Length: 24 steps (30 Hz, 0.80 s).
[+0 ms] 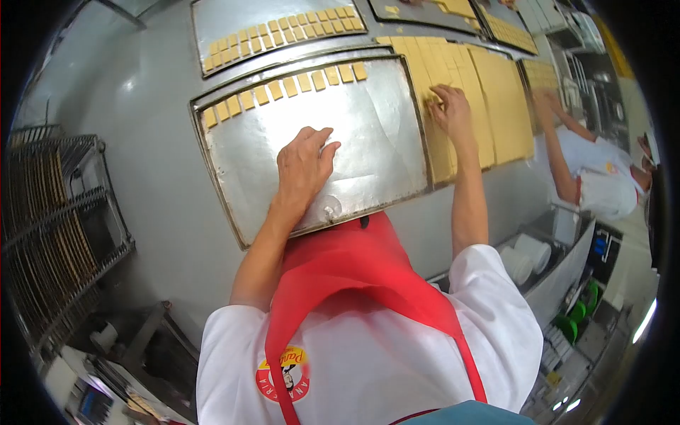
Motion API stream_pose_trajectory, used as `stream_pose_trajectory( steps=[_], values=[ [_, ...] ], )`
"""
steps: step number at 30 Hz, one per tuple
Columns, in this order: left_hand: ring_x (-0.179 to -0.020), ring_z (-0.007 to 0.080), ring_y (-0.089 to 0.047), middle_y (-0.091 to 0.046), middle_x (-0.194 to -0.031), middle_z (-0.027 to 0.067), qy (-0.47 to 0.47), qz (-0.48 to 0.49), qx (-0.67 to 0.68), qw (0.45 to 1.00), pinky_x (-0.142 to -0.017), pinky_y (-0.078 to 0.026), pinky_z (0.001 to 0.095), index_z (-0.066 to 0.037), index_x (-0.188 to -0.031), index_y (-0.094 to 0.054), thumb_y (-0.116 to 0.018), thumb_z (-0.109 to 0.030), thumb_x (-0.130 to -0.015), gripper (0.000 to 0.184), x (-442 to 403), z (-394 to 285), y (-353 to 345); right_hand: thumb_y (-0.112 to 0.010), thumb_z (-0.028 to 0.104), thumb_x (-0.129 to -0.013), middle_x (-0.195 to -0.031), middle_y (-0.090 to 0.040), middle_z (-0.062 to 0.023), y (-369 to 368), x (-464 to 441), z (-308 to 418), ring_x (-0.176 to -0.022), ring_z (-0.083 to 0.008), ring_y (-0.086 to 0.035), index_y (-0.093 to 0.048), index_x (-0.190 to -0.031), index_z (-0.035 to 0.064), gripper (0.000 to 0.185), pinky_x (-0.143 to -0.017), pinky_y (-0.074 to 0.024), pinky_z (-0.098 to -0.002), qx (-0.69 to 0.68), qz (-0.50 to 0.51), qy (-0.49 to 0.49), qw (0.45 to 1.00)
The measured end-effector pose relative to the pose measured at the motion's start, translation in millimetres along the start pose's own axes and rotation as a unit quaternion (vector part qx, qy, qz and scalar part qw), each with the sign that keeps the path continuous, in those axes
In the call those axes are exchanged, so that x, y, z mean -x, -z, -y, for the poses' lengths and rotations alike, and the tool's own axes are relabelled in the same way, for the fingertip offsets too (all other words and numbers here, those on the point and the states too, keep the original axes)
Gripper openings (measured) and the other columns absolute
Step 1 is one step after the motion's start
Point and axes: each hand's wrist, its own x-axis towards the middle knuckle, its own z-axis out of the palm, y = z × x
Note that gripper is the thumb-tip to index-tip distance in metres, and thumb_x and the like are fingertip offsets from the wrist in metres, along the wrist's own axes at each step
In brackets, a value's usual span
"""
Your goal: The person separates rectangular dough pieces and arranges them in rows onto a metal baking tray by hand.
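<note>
My left hand [306, 163] hovers over the bare middle of a metal baking tray [354, 170], its thumb and index finger apart with nothing visible between them. Along the tray's far side runs a row of small rectangular yellow dough pieces [290, 87]. To the right, my right hand [451, 110] is bent over a yellow dough sheet [443, 152] marked with cut lines. Its thumb and fingertips close around what looks like a small dough piece [433, 100], partly hidden by the fingers. Another flat dough sheet [503, 106] lies farther right.
Behind my tray is a second tray [234, 18] with rows of dough pieces. More trays with dough [506, 28] are at the far right. A co-worker [598, 170] reaches in from the right. A metal rack [60, 219] stands at the left.
</note>
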Motion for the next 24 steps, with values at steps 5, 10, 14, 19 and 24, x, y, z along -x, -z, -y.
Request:
stream_pose_trajectory(
  steps=[5, 10, 14, 19, 24],
  values=[
    [-0.082, 0.0328, -0.069, -0.070, -0.092, 0.0138, 0.024, -0.050, -0.022, 0.998, -0.074, -0.055, 0.0428, -0.004, -0.109, -0.077, -0.076, -0.021, -0.090, 0.025, 9, -13, -9, -0.075, 0.014, -0.082, -0.118, -0.074, -0.0140, -14, 0, -35, -0.109, -0.0367, -0.062, -0.076, -0.111, 0.0034, 0.032, -0.097, -0.0512, -0.0447, 0.082, 0.080, 0.009, 0.993],
    [-0.086, 0.0352, -0.069, -0.070, -0.093, 0.0159, 0.075, -0.032, -0.010, 0.997, -0.079, -0.054, 0.0439, -0.005, -0.109, -0.077, -0.074, -0.022, -0.092, 0.025, -4, -47, -37, -0.079, 0.014, -0.079, -0.108, -0.076, -0.0091, -15, -2, -43, -0.102, -0.0343, -0.064, -0.078, -0.105, 0.0083, 0.027, -0.089, -0.0546, -0.0416, 0.035, 0.036, 0.014, 0.999],
    [-0.083, 0.0329, -0.070, -0.073, -0.095, 0.0168, 0.071, -0.036, 0.003, 0.997, -0.077, -0.054, 0.0406, -0.004, -0.111, -0.078, -0.073, -0.021, -0.093, 0.026, -19, -68, -67, -0.083, 0.017, -0.082, -0.103, -0.077, -0.0077, -14, -8, -44, -0.089, -0.0236, -0.068, -0.078, -0.110, 0.0066, 0.030, -0.077, -0.0557, -0.0339, -0.218, -0.029, -0.098, 0.971],
    [-0.071, 0.0234, -0.069, -0.075, -0.087, 0.0131, 0.111, -0.047, 0.134, 0.984, -0.068, -0.054, 0.0370, -0.001, -0.104, -0.079, -0.076, -0.021, -0.092, 0.024, -47, -104, -82, -0.081, 0.002, -0.083, -0.111, -0.076, -0.0054, 21, -5, 13, -0.091, -0.0134, -0.068, -0.076, -0.116, 0.0038, 0.034, -0.079, -0.0568, -0.0277, -0.464, 0.052, -0.078, 0.881],
    [-0.068, 0.0074, -0.059, -0.073, -0.082, 0.0041, 0.203, 0.008, 0.367, 0.908, -0.062, -0.048, 0.0235, 0.003, -0.104, -0.077, -0.084, -0.018, -0.089, 0.026, -73, -109, -87, -0.077, -0.009, -0.083, -0.123, -0.074, -0.0091, 16, 0, 52, -0.110, -0.0173, -0.071, -0.076, -0.119, 0.0018, 0.038, -0.094, -0.0596, -0.0297, -0.533, 0.074, 0.000, 0.843]
  ],
)
